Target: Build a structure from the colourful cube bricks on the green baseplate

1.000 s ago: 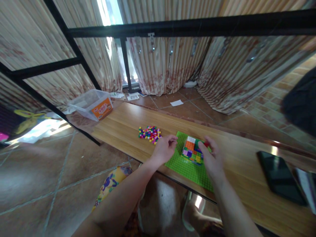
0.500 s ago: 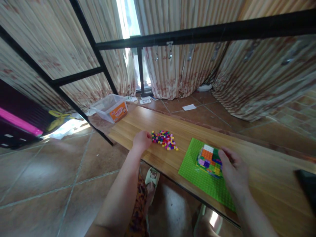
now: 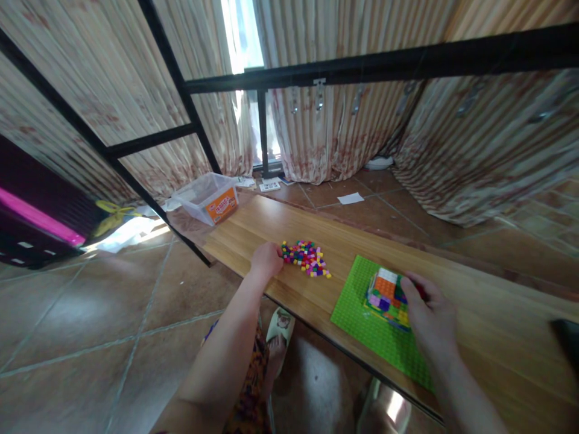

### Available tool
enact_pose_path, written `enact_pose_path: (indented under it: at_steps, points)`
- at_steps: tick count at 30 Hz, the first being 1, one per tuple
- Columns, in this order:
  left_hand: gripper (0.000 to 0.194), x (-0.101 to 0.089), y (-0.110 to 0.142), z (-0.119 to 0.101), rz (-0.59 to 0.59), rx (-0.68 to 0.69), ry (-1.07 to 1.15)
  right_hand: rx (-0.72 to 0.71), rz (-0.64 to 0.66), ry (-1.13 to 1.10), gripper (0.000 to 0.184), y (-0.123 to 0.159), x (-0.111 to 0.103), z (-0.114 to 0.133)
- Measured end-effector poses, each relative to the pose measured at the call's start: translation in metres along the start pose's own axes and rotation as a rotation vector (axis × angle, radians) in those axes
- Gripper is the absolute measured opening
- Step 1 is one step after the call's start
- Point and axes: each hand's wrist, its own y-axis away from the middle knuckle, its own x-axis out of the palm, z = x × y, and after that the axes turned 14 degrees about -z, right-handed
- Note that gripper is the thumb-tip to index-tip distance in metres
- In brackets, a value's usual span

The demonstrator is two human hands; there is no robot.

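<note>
Small bricks in many colours form a loose pile (image 3: 307,258) on the wooden bench. My left hand (image 3: 266,261) touches the pile's left edge, its fingers pinched together; whatever is between them is hidden. To the right, a green baseplate (image 3: 350,307) carries a low block of joined bricks (image 3: 385,289) with white, orange, purple, green and yellow parts on top. Closed round the right side of that brick block is my right hand (image 3: 429,307), thumb on the near side and fingers mostly hidden behind.
A clear plastic box (image 3: 205,198) with an orange label stands at the bench's far left end. Black metal bars (image 3: 362,72) run above and behind the bench (image 3: 280,220). A dark object (image 3: 565,340) lies at the right edge. Curtains hang behind.
The view has shifted slightly, so everything sits a little further right. My left hand stays at the pile's edge and my right hand stays on the brick block.
</note>
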Motion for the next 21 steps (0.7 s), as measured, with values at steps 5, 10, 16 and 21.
enact_pose_path:
  at_steps: [5,10,16,21]
  points:
    - [0.015,-0.008,-0.001,0.0,-0.021,-0.019,0.109,-0.075,-0.042,0.017,0.047,-0.001,-0.001,0.002]
    - [0.02,-0.012,0.013,-0.022,0.264,0.038,0.772,-0.483,-0.191,-0.085,0.028,0.008,-0.008,0.026]
    - [0.032,-0.005,0.043,-0.072,0.797,0.016,1.205,-0.661,0.165,-0.213,0.021,0.034,-0.017,0.061]
    - [0.035,0.0,0.051,-0.09,0.969,0.061,1.18,-0.74,0.3,-0.2,0.027,0.037,-0.025,0.062]
